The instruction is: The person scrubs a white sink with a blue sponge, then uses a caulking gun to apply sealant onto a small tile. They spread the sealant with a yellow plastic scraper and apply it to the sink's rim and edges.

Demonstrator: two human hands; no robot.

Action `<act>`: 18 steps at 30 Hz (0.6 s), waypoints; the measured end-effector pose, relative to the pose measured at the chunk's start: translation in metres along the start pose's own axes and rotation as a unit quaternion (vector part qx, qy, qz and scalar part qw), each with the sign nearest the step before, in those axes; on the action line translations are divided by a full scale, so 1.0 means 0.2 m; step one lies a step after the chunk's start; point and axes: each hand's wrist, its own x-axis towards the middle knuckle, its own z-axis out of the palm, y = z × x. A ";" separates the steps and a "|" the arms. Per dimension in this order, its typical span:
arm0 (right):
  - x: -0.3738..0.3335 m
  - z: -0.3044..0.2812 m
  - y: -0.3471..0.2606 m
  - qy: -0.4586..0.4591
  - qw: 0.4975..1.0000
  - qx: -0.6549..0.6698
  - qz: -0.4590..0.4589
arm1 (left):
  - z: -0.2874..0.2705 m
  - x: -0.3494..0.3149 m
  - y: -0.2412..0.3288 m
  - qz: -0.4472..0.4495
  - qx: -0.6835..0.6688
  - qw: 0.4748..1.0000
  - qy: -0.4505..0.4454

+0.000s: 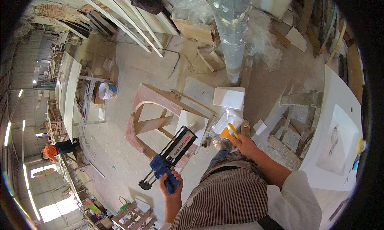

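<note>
My left hand (pixel 171 185) is wrapped round the blue handle of a dual-cartridge caulking gun (pixel 179 146). The gun has a black frame with a white-labelled cartridge, and its rods stick out at the lower left. My right hand (pixel 245 146) grips an orange scraper (pixel 227 134), with a narrow yellow piece beside it; whether the two are joined I cannot tell. Both hands are in front of my striped apron (pixel 228 186). Beyond the gun lies a pinkish wooden frame (pixel 136 110) with a curved cut-out. A white board (pixel 190 124) rests on its right end.
A white box (pixel 229 98) stands near my feet, below a plastic-wrapped column (pixel 232 38). On the right is a white sink top (pixel 310 174) with a basin, beside a wooden trestle (pixel 302 100). A bucket (pixel 108 91) and a person (pixel 60 149) are at the left.
</note>
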 end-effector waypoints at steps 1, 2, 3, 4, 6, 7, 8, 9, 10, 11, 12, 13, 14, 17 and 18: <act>0.02 0.02 0.00 0.011 0.999 -0.035 -0.032 | -0.02 0.00 0.01 -0.009 -0.014 1.000 -0.007; 0.07 0.04 0.02 0.025 0.995 -0.071 -0.063 | -0.04 0.01 0.02 -0.019 -0.027 0.999 -0.016; 0.11 0.06 0.03 0.038 0.989 -0.105 -0.095 | -0.05 0.02 0.03 -0.030 -0.040 0.998 -0.024; 0.15 0.08 0.03 0.046 0.986 -0.115 -0.115 | -0.05 0.03 0.04 -0.041 -0.047 0.998 -0.034; 0.21 0.16 -0.02 0.059 0.977 -0.134 -0.157 | -0.03 0.03 0.04 -0.059 -0.060 0.995 -0.053; 0.22 0.18 -0.05 0.056 0.971 -0.158 -0.170 | -0.01 0.04 0.02 -0.011 0.008 0.999 -0.035; 0.19 0.21 -0.12 0.049 0.965 -0.181 -0.182 | 0.07 0.00 -0.03 0.038 0.075 0.996 -0.013; 0.20 0.22 -0.17 0.047 0.958 -0.203 -0.195 | 0.12 0.00 -0.06 0.085 0.143 0.986 0.006; 0.22 0.23 -0.20 0.044 0.959 -0.208 -0.187 | 0.14 0.00 -0.07 0.084 0.144 0.986 0.015; 0.24 0.25 -0.23 0.040 0.960 -0.211 -0.179 | 0.15 -0.01 -0.07 0.083 0.144 0.986 0.025; 0.25 0.26 -0.25 0.037 0.961 -0.215 -0.171 | 0.15 -0.01 -0.07 0.081 0.144 0.986 0.034; 0.26 0.26 -0.26 0.042 0.960 -0.217 -0.173 | 0.14 0.00 -0.06 0.077 0.139 0.987 0.033; 0.26 0.27 -0.27 0.047 0.959 -0.218 -0.176 | 0.11 0.00 -0.05 0.073 0.133 0.988 0.033; 0.28 0.27 -0.26 0.056 0.954 -0.234 -0.177 | 0.03 0.00 0.00 0.049 0.094 0.994 0.030; 0.29 0.27 -0.25 0.059 0.953 -0.240 -0.177 | 0.01 -0.01 0.01 0.040 0.077 0.996 0.028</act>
